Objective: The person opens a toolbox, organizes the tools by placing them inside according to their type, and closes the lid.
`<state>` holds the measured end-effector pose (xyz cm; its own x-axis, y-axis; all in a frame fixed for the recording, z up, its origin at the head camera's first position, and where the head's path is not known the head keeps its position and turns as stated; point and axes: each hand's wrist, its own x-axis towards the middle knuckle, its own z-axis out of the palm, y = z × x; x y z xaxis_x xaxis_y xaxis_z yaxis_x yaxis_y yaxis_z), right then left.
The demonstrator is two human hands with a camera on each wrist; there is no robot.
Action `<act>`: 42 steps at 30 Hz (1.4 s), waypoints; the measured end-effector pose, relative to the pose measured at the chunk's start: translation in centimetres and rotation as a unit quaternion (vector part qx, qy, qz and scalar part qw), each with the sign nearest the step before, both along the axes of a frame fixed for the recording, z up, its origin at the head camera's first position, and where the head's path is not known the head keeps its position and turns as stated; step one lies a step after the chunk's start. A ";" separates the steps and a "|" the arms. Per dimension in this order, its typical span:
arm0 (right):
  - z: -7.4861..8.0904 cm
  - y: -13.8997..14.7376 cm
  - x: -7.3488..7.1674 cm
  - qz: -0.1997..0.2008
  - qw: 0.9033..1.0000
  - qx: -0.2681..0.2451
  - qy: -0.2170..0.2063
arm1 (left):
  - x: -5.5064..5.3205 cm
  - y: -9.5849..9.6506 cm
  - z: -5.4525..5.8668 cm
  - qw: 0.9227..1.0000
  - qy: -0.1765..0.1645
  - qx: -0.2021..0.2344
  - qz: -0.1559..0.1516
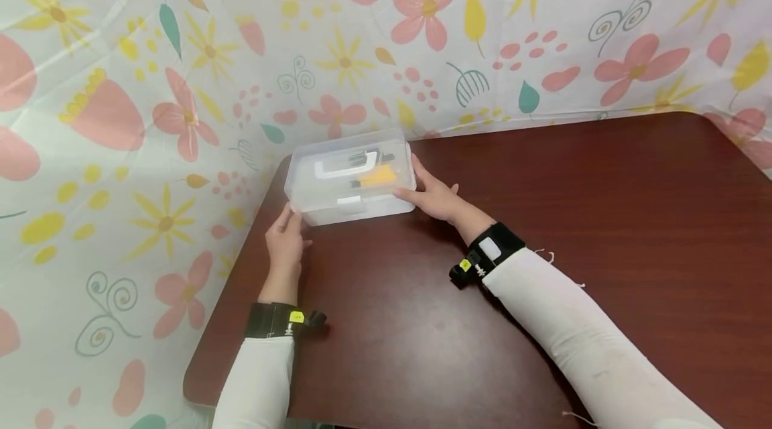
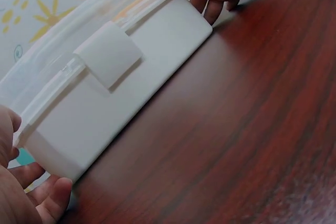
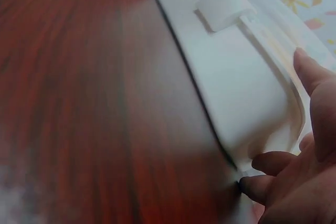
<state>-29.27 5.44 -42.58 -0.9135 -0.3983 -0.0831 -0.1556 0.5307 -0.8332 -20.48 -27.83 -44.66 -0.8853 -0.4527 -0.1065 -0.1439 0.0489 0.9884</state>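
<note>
A white plastic storage box (image 1: 328, 211) with a clear lid and a white carry handle (image 1: 346, 174) sits at the table's far left. An orange item (image 1: 378, 175) and some dark pieces show through the lid. My left hand (image 1: 285, 241) grips the front left corner, fingers bent around the side. At the right end, my right hand (image 1: 437, 198) holds the box with the thumb over the lid's edge and fingers low along the side. The front latch (image 2: 108, 56) lies flat against the front wall, and the lid is down.
The dark red-brown wooden table (image 1: 603, 214) extends to the right and toward me. Behind it and at the left hangs a flower-printed cloth (image 1: 241, 80). Black straps with small cameras circle both wrists, the right strap (image 1: 497, 244) over a white sleeve.
</note>
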 end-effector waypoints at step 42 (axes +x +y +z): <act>3.1 3.4 -0.7 0.016 0.987 -0.139 -0.078 | 0.9 2.0 3.8 0.988 0.138 -0.069 0.001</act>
